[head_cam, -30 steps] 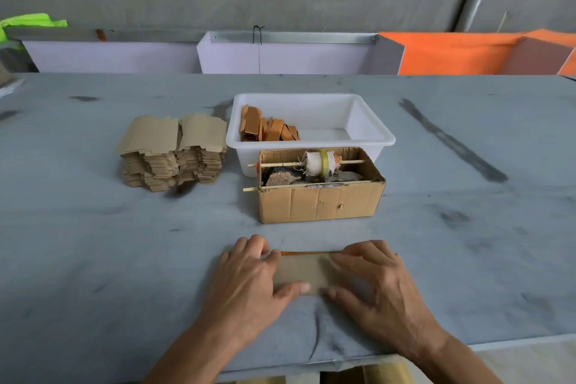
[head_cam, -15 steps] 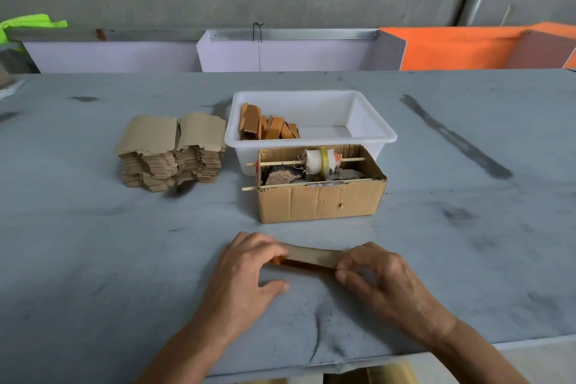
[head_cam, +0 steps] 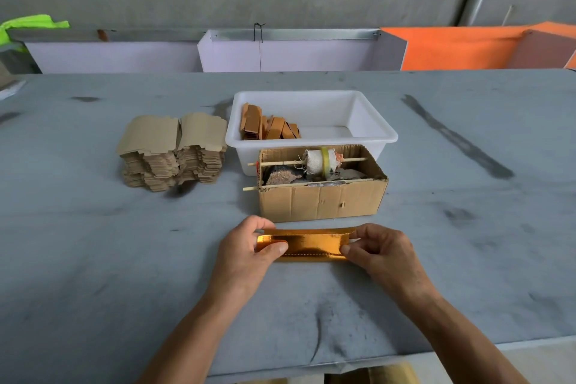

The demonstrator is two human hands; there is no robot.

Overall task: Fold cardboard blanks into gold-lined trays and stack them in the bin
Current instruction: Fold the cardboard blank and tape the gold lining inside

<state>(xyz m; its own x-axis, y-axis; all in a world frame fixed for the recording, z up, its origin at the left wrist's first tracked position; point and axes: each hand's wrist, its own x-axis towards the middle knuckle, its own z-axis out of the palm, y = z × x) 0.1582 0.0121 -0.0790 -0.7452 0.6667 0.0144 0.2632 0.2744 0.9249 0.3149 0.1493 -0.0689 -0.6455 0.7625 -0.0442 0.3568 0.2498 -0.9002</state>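
Both hands are on one blank [head_cam: 307,243] right now, gold side up and catching the light, just in front of the box [head_cam: 321,201]. The left hand [head_cam: 246,254] pinches its left end – thumb on the gold face, fingers curled behind the far wall. The right hand [head_cam: 385,251] does the same at the other end, thumb and forefinger closed on the edge. The long walls look raised, far one standing, near one creased along a perforated line, so this one reads as a tray half formed; the end flaps likely remain to be tucked, though the hands hide them.

Where does the job stand? Early, by the look of it. The bin [head_cam: 311,97] behind the box holds only a short row of finished trays [head_cam: 269,126] leaning at its left end – most of its floor is bare. To the left of the bin sit two tall stacks of flat blanks [head_cam: 173,151], brown side up, plenty to go.

So: finish the ends on this one, reach over the box and set it against the row in the bin, then pull the next blank off the stacks
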